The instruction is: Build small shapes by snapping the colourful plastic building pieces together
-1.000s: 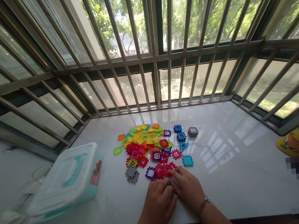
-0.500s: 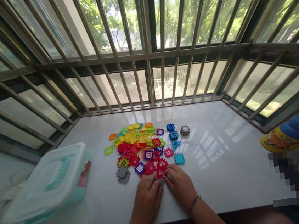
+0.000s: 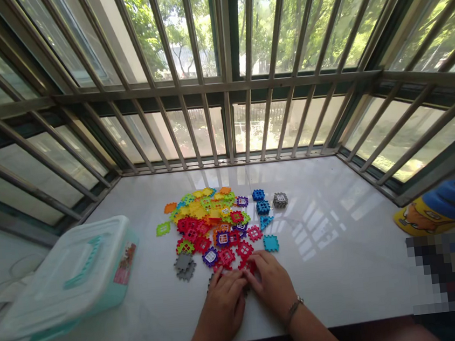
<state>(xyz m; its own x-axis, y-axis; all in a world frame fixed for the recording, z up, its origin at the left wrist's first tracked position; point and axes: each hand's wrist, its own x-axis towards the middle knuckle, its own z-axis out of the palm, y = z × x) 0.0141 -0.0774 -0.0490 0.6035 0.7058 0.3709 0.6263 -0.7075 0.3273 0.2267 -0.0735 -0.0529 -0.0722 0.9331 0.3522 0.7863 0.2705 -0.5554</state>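
Observation:
My left hand (image 3: 226, 296) is closed over a grey toothed building piece (image 3: 210, 280), most of which it covers. My right hand (image 3: 270, 281) meets it from the right, with thumb and fingers bent in at the same grey work. How the grey parts join is hidden by the fingers. Just beyond the fingertips lie red window-shaped building pieces (image 3: 244, 249) and a purple piece with a white window (image 3: 211, 256). A small stack of grey pieces (image 3: 185, 265) rests left of my left hand. A light-blue square piece (image 3: 271, 243) lies beyond my right hand.
Behind the red pieces spreads a pile of yellow pieces (image 3: 191, 209). Blue assembled blocks (image 3: 263, 207) and a grey block (image 3: 280, 199) stand to its right. A lidded plastic box (image 3: 82, 278) is at left, a blue-and-yellow bottle (image 3: 435, 208) at right. Barred windows enclose the white table (image 3: 344, 277).
My left hand has turned further over the grey piece, and its fingers now reach close to the right fingertips. The view has shifted slightly; the loose pieces lie as before.

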